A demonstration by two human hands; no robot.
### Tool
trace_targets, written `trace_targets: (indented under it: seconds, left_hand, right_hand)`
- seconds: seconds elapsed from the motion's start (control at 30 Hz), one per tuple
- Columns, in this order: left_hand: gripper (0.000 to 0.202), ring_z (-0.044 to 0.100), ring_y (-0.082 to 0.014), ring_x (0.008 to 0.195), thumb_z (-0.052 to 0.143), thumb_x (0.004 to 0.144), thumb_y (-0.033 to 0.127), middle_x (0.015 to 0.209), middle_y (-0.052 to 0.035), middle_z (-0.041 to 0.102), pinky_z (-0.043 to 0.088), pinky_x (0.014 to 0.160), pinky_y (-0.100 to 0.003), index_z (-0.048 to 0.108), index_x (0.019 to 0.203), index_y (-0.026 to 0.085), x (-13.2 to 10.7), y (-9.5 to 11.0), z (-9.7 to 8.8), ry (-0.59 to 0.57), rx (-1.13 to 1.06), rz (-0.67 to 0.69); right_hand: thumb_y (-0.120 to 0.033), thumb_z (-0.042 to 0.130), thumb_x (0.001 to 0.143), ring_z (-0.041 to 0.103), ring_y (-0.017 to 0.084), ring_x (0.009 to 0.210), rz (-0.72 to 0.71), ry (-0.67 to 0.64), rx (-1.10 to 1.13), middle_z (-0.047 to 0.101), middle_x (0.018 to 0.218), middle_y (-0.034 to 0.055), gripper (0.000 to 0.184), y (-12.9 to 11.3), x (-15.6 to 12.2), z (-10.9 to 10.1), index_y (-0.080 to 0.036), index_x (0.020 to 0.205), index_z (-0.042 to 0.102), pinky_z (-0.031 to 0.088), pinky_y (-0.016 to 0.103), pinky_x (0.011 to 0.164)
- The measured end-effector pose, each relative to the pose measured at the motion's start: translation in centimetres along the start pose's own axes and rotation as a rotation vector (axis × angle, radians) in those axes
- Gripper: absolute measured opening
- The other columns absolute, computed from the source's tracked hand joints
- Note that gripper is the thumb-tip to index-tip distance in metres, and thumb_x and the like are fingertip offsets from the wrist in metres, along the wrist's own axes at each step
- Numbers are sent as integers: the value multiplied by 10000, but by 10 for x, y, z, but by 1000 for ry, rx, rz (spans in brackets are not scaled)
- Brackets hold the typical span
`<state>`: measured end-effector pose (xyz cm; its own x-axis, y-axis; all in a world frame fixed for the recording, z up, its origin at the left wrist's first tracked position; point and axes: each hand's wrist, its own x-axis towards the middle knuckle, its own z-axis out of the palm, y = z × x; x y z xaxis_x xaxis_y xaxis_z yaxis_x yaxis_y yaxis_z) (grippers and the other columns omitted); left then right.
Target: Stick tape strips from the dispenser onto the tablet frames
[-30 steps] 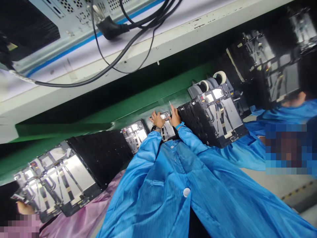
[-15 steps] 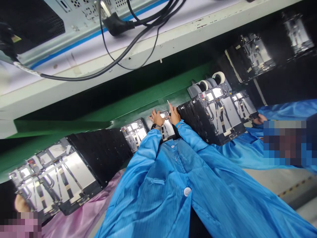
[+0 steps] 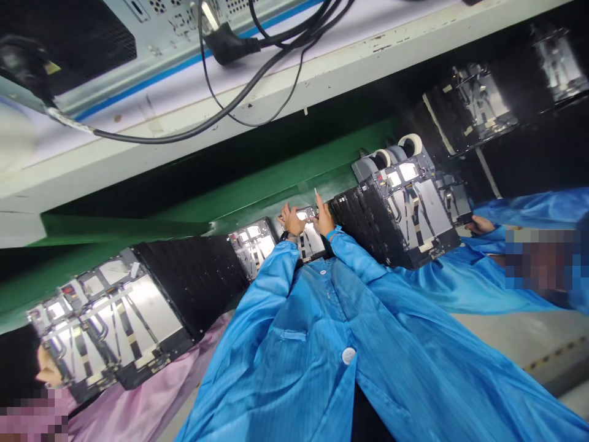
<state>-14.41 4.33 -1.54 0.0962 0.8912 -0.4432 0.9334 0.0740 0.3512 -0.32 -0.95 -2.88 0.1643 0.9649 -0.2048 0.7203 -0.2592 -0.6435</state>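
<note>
My left hand (image 3: 291,220), with a dark wristwatch, rests on the far end of a metal-backed display panel (image 3: 309,244) with ribbon cables and tape strips. My right hand (image 3: 324,217), with a blue wristband, is beside that panel's far corner. A thin white strip (image 3: 315,194) sticks up from its fingers, though the grip is too small to read clearly. Both blue anti-static sleeves (image 3: 363,264) cover the near end of the panel.
A green conveyor belt (image 3: 276,190) carries several similar panels and black foam-covered stacks (image 3: 193,279). Tape dispensers (image 3: 409,145) stand beyond the right stack. Co-workers in blue and pink sit at both sides, one hand (image 3: 478,226) on a panel. A computer case (image 3: 184,37) and cables lie above a white shelf edge (image 3: 294,80).
The view has swung slightly. The panels on the belt have shifted a little, and the co-worker's hand at the right has come in onto a panel. My hands have barely moved.
</note>
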Motion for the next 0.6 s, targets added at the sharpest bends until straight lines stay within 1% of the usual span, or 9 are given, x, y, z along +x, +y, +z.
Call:
trace_targets:
  seconds: [0.1,0.17,0.2,0.27,0.33,0.43,0.6]
  left_hand:
    - [585,208,-334,1589,794,807,486,1733,-108,221,161,1246,-641,596,1321,291,1,-8,0,8,-25,-20]
    - [580,212,-334,1588,803,799,489,1730,-107,228,159,1248,-640,604,1307,293,1,-11,1,16,-47,-21]
    - [577,213,-338,1588,803,799,492,1729,-108,232,159,1247,-643,606,1303,292,2,-12,2,18,-52,-20]
    - [574,210,-348,1587,797,803,502,1728,-114,232,161,1242,-653,607,1302,290,3,-12,3,19,-49,-14]
    - [579,206,-353,1587,792,806,506,1731,-116,223,167,1240,-655,604,1309,289,3,-12,3,18,-39,-9]
    - [580,207,-347,1587,780,815,513,1732,-116,217,174,1242,-649,600,1319,289,3,-12,3,16,-27,-5]
    - [587,217,-350,1583,788,807,514,1734,-116,217,189,1239,-644,600,1316,289,4,-13,3,14,-27,1]
  right_hand:
    - [-154,561,894,664,208,916,45,91,87,579,1316,142,940,-2,2,0,-232,1706,95,571,384,957]
    - [-141,548,889,650,187,860,60,130,148,631,1203,109,910,2,6,-3,-216,1699,142,578,369,931]
    - [-136,549,883,643,179,833,67,123,176,653,1118,81,899,5,9,-4,-216,1694,169,581,357,910]
    - [-111,564,856,631,163,786,70,36,211,662,942,18,887,11,15,-8,-217,1675,239,575,321,866]
    - [-58,578,816,625,149,769,52,-91,216,658,850,-17,882,16,20,-9,-198,1645,314,554,279,840]
    - [-2,593,781,614,137,768,5,-215,167,683,851,-15,871,17,27,-6,-152,1608,368,520,246,812]
    - [-19,632,772,629,152,760,-18,-287,110,696,834,-25,905,8,36,-1,-159,1618,342,512,241,760]
